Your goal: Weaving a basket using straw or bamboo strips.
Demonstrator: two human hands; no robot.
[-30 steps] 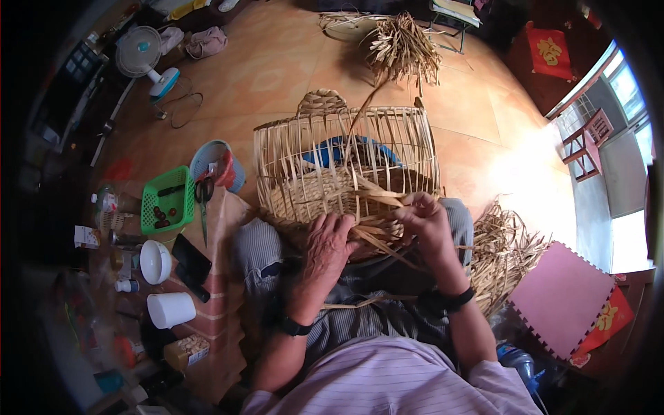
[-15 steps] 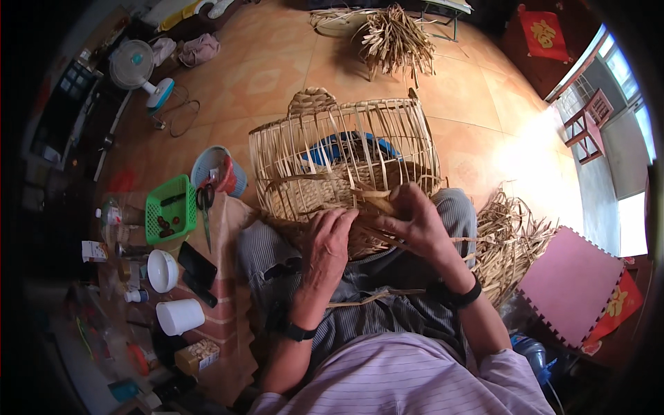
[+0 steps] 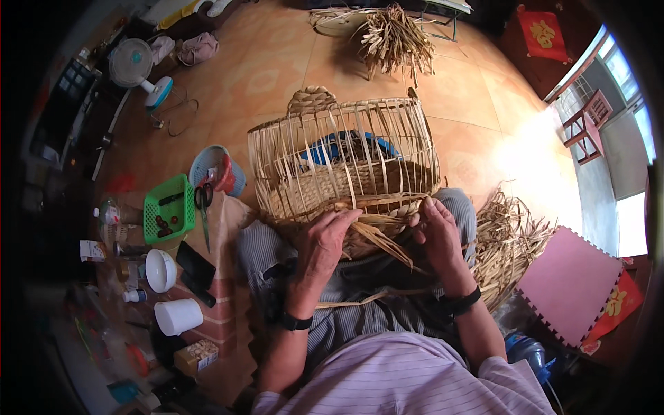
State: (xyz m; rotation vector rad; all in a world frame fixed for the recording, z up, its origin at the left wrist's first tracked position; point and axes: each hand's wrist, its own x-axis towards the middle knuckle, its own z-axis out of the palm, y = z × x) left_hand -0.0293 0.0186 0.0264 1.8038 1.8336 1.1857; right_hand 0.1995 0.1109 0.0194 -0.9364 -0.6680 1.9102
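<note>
A half-woven straw basket (image 3: 325, 181) rests on its side against my knees, its upright strands spaced apart over a blue thing (image 3: 339, 149) seen through them. At its near edge my left hand (image 3: 322, 241) is closed, thumb and fingers pressed on the dried strips (image 3: 379, 234) at the weave. Off to the right, my right hand (image 3: 439, 232) pinches the thick twisted rim, fingertips closed on it. Several loose strips fan out between the two hands, over my lap. Another strip (image 3: 366, 299) lies across my striped trousers.
Left stand a green basket (image 3: 153, 207), scissors (image 3: 205, 207), a blue bin (image 3: 238, 181), a white bowl (image 3: 161, 271) and a white cup (image 3: 178, 317). Dried strips (image 3: 512, 242) heap at right beside a pink foam mat (image 3: 570, 287). A straw bundle (image 3: 398, 45) stands ahead.
My right hand has moved right and slightly down, from the strips at the middle to the rim's right part. The strips it held now lie loose between the hands. My left hand barely shifts.
</note>
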